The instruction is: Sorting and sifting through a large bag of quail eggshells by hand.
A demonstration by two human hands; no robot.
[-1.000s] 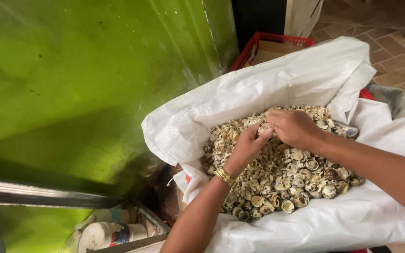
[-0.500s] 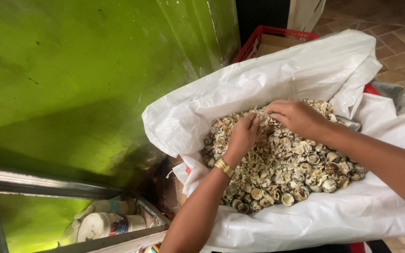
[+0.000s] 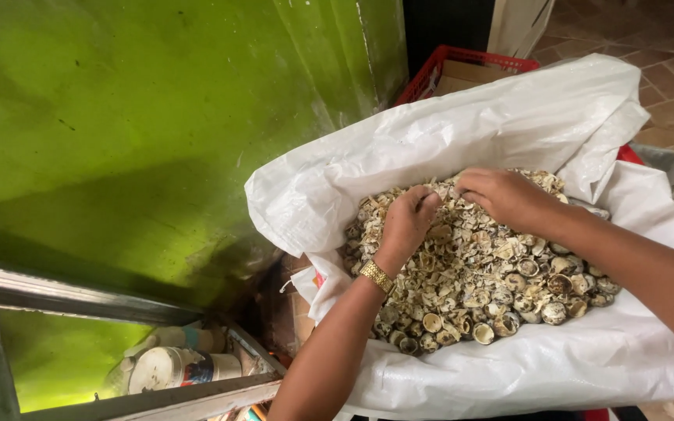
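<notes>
Head view, looking down. 2 bare hands work in a heap of small pale beige broken shell pieces [image 3: 481, 273] that fills a wide-open white woven plastic sack [image 3: 509, 125]. The heap lies in the sack's mouth, right of centre, with the sack's folded rim around it on all sides.

Left hand [image 3: 407, 222], with a gold metal wristband [image 3: 376, 276] on the wrist, rests on the upper left part of the heap, fingers curled down into the shell pieces, clenched loosely on some of them. Right hand [image 3: 505, 195] lies palm down on the top of the heap just beside the left, fingers bent into the pieces; cannot tell whether it grips any or only presses on them. The 2 hands are near, not touching.

Behind the sack a red plastic crate [image 3: 431, 74] holds a brown cardboard box [image 3: 462, 78]. Left of the sack stands a bright green painted wall [image 3: 142, 117]. Lower left, under a grey metal frame bar [image 3: 79, 296], lies a white round plastic tub [image 3: 161, 366] among clutter. Upper right shows brown tiled floor [image 3: 665, 62].
</notes>
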